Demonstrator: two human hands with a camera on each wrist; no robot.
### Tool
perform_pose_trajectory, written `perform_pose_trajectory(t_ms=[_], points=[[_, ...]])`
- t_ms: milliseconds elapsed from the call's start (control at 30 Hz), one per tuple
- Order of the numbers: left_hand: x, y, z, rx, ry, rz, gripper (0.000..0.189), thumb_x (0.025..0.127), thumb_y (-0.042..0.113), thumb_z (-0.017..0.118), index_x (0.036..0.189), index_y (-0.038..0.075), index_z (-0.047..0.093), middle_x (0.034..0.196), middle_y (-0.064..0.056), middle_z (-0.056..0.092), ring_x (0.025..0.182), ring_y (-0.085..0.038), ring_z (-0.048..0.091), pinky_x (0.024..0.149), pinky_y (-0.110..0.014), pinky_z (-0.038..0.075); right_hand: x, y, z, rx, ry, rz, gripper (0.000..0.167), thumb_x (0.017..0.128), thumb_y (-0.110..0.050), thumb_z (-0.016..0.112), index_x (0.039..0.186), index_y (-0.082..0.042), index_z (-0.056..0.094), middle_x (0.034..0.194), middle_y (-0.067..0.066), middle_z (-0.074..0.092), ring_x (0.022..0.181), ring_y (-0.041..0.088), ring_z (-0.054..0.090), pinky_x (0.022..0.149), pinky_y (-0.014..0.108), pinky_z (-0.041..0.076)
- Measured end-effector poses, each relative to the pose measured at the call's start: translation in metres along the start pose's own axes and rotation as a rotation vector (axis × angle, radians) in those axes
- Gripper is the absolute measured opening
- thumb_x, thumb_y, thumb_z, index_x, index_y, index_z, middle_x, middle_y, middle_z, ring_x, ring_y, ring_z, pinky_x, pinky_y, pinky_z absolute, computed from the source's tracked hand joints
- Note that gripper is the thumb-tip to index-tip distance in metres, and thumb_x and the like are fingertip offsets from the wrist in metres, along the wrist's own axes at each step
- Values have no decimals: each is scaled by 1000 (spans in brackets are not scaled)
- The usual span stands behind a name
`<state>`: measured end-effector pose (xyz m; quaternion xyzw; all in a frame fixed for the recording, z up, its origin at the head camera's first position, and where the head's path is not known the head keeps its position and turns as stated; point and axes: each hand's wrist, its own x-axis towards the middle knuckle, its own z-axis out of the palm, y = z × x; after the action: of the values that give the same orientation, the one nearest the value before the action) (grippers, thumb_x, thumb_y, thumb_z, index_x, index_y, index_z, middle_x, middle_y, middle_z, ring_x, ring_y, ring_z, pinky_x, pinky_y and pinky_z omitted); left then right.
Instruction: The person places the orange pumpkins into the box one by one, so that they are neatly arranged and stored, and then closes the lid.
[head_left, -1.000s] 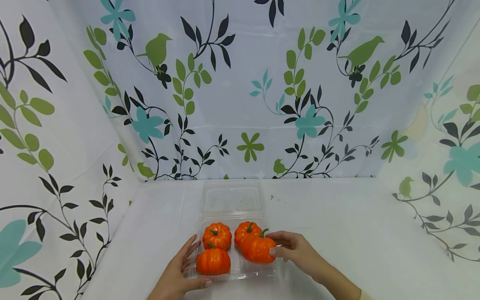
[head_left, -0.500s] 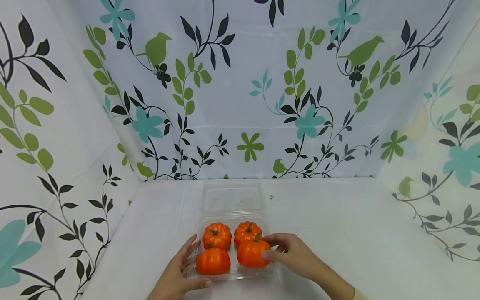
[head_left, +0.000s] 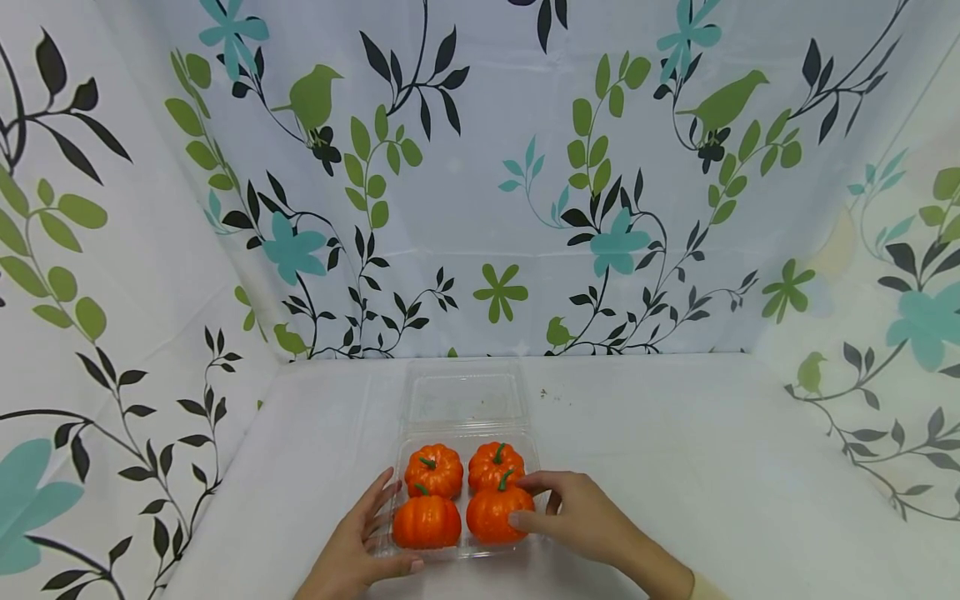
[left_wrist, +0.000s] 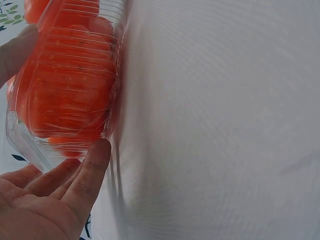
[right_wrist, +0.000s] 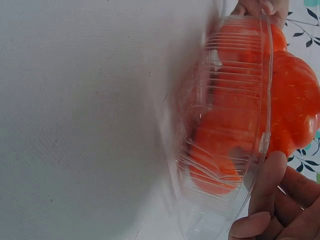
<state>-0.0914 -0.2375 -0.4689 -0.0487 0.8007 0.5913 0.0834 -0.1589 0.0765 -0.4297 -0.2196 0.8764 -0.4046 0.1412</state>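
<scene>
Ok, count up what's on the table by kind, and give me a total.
Pumpkins: 4
Clear box: 1
Total: 5

No legible text — none anywhere

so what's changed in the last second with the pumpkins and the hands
The right hand has carried the front-right pumpkin leftward and down, from over the right edge of the tray into its front-right spot, and still holds it. The left hand stays at the tray's front-left corner, and the other three pumpkins and open lid have not moved.
</scene>
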Motion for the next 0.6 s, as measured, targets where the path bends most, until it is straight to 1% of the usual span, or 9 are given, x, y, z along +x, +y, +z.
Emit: perform_pose_trajectory(t_ms=[167,300,433,600], points=[[0,-1,-1,-8,-3,4,119,69,28,95,162,22,22,159,-21,36,138,-53,37,105,-65,40,2,-2,3,-45,-15,12,51,87,-54,73,121,-16,74,99,-10,69,62,14,51,47,25,41],[0,-2,-1,-13,-4,5,118,69,28,95,162,23,22,159,-21,36,138,-52,38,105,-65,40,2,-6,3,-76,-19,23,52,87,-55,72,120,-15,74,97,-10,69,65,15,53,49,26,44],[1,-3,-1,-15,-2,1,119,68,28,96,162,23,22,159,-21,36,138,-52,38,105,-65,40,2,-8,4,-101,-13,17,54,87,-57,71,118,-14,75,96,-10,69,66,14,53,50,27,45],[1,-3,-1,-11,4,-3,119,67,30,96,162,24,23,158,-20,37,138,-52,38,105,-65,41,0,-6,4,-109,4,-10,55,87,-60,70,118,-15,75,96,-13,69,61,12,51,47,25,42]])
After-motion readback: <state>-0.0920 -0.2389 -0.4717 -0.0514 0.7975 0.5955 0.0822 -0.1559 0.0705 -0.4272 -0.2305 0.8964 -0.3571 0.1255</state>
